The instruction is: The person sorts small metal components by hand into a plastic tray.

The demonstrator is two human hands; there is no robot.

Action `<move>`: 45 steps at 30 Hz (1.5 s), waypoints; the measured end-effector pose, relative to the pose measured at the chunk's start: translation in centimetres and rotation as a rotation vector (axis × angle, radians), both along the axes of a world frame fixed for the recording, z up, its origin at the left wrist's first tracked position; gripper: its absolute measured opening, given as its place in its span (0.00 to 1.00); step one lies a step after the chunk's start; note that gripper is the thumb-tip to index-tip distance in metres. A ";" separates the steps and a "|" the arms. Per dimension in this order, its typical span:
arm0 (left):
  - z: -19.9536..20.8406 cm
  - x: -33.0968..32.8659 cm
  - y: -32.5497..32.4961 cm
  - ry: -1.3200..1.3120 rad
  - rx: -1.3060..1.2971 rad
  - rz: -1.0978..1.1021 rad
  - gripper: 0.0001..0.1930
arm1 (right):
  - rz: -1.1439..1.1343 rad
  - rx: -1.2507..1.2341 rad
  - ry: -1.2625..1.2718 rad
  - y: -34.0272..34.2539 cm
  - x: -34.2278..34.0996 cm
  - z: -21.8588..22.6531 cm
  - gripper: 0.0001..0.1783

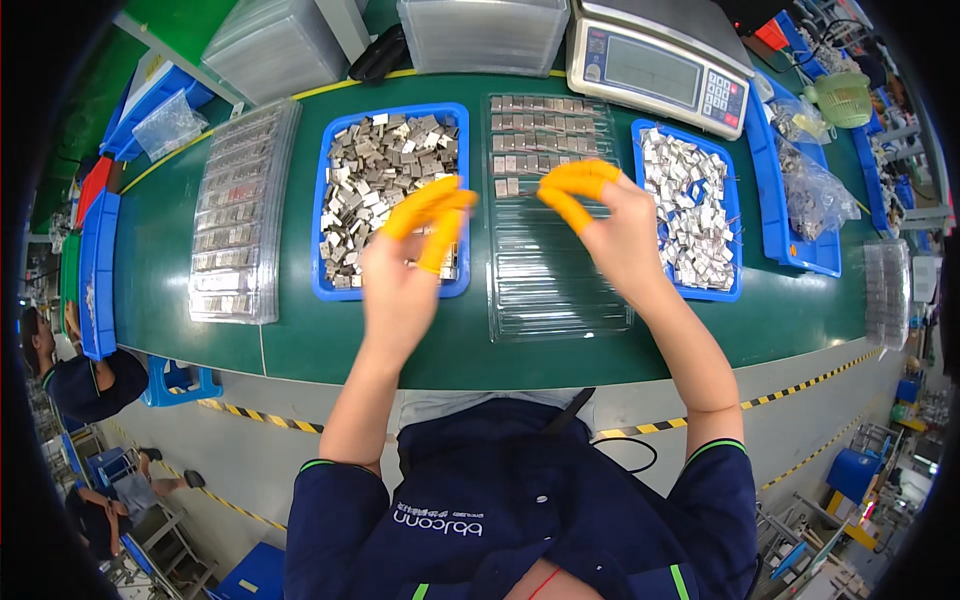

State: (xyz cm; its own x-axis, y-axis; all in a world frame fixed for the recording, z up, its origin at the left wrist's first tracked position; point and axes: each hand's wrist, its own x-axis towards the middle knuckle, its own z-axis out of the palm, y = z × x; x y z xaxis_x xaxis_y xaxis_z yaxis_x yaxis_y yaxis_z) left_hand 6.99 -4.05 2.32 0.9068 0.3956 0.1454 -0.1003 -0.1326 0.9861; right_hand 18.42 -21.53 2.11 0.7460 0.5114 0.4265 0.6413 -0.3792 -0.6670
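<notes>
Yellow finger covers are on the fingers of both my hands. My left hand (405, 265) is over the right side of a blue tray (318, 250) heaped with small silvery metal pieces (375, 160). Its fingers are drawn together, and what they may hold is too small to see. My right hand (615, 220) pinches at a clear plastic tray (560, 300) with narrow slots. The fingertips are at the right end of a short row of metal pieces (507, 187). Fuller rows lie above it; the slots nearer me hold no pieces. Anything inside this pinch is hidden.
A second blue tray (737, 270) of small whitish parts is beside my right forearm. Filled clear trays (240, 220) are stacked at the left. At the back stand a scale (650, 65) and clear plastic boxes (485, 35). Blue bins (98, 270) line both sides.
</notes>
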 end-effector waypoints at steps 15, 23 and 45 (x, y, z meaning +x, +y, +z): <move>-1.9 -3.2 7.8 0.000 0.356 0.393 0.10 | -0.014 -0.286 -0.402 1.5 1.4 -3.8 0.05; -0.5 -1.1 7.2 -0.006 0.516 0.235 0.11 | -0.018 -0.266 -0.387 1.3 1.2 -4.0 0.06; -1.7 6.7 6.3 -0.130 1.160 -0.062 0.11 | -0.631 -0.449 -0.081 -11.7 3.6 -1.3 0.11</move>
State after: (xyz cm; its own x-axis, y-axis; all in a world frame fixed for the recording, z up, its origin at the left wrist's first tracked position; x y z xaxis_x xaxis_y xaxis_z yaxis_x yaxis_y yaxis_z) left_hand 13.68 2.24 0.60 0.8715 -0.0803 0.4838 -0.2299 -0.9383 0.2584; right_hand 22.07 -33.22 0.83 0.9288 0.1372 0.3442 0.2546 -0.9112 -0.3238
